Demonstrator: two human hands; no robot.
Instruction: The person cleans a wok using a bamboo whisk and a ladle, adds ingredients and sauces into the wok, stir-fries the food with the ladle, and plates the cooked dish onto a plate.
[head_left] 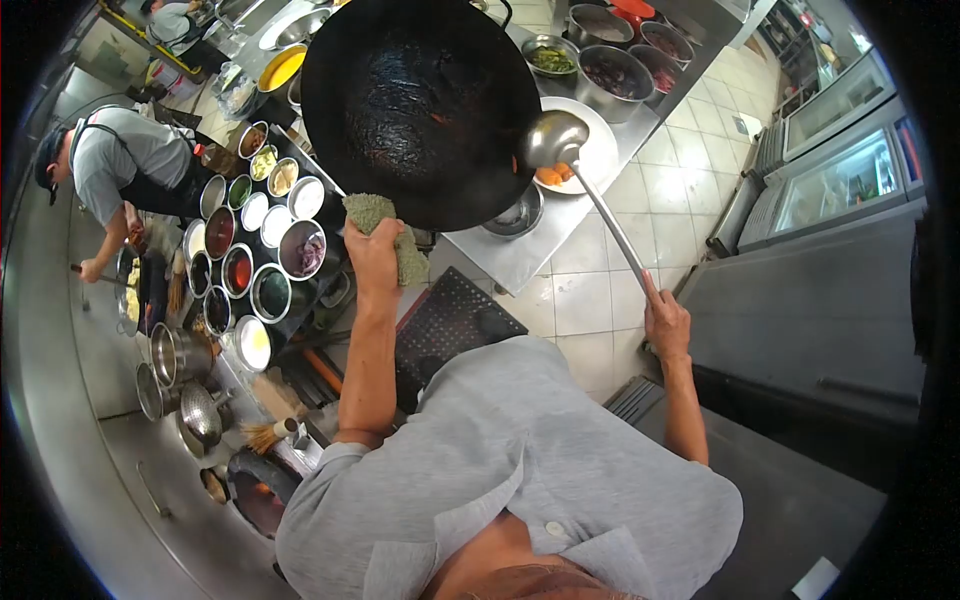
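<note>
My left hand is closed on the near left rim of a large black wok, with a folded grey-green cloth between fingers and metal. The wok is tilted, its dark, shiny inside showing a few small reddish bits. My right hand grips the handle of a steel ladle. The ladle's bowl hangs over a white plate, close to the wok's right edge. Orange food pieces lie on the plate beside the ladle.
Many seasoning bowls stand on the left counter. Metal pots of ingredients sit beyond the plate. A co-worker bends over a pan at far left. A strainer lies lower left; a glass-door fridge stands right.
</note>
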